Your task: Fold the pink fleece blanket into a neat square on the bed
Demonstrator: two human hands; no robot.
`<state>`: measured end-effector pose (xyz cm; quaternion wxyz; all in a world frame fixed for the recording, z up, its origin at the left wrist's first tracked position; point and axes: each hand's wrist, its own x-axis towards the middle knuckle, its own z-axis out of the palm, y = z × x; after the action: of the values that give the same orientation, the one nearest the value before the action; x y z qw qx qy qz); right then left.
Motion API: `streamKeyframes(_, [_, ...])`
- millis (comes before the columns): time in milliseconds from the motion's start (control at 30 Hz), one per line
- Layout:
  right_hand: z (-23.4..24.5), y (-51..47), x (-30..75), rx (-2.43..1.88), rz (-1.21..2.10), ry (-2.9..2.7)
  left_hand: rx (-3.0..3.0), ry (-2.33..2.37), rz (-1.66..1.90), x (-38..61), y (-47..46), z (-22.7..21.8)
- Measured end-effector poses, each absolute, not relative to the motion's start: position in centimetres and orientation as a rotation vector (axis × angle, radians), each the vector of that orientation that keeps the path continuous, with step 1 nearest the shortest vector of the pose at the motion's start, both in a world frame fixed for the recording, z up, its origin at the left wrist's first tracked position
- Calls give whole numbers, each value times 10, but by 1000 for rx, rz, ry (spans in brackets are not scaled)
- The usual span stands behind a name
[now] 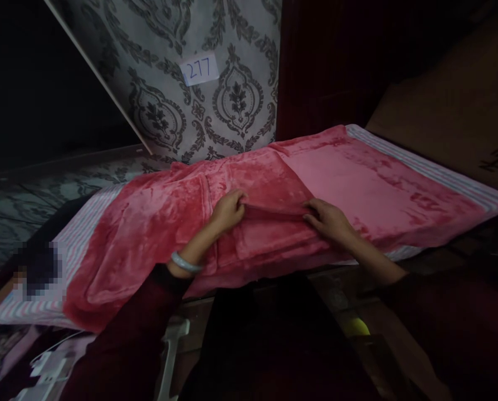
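Two bare hands work at the middle of the frame, both on one pinkish-red plush cloth with several folds, which spreads across the centre of the frame. The left hand pinches a raised fold of it between thumb and fingers; the right hand grips the other end of the same fold, fingertips close together, so the edge runs taut between them. Whether the folded part is a separate piece cannot be told. One pale, rounded bracelet circles the left wrist. Beneath the cloth, one striped, light-coloured sheet shows at two ends, lower left and right. One white paper label, handwritten "277", sits on the grey patterned wallpaper at upper centre. One yellow-green object, too dim to identify, shows at lower right.
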<state>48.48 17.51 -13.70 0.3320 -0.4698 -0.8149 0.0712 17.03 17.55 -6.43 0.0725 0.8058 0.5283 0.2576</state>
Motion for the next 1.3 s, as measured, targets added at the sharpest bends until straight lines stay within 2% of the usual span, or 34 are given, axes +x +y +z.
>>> streamKeyframes(167, [-137,161,480,-1089,35,-2120,2178,1733,502,183,215,-70])
streamKeyframes(333, [-127,144,470,-951,-66,-2273,2123,1749,506,184,224,-82])
streamKeyframes(567, [-120,166,422,-1154,124,-2535,2187,1746,628,181,208,-73])
streamKeyframes(667, [-127,173,416,-1210,226,-2539,2473,1511,704,171,176,-65])
streamKeyframes(767, [-132,179,422,-1167,307,-2523,2690,1124,394,158,129,-61])
streamKeyframes(900, [-130,192,432,-1017,455,-2548,2683,1057,75,151,83,-62])
streamKeyframes(1000, [-125,196,438,-948,480,-2533,2678,1083,144,156,76,-67])
streamKeyframes(1167, [-122,182,447,-986,279,-2492,2577,1261,330,165,83,-75])
streamKeyframes(1300, [-122,166,455,-975,159,-2482,2583,1209,300,163,80,-75])
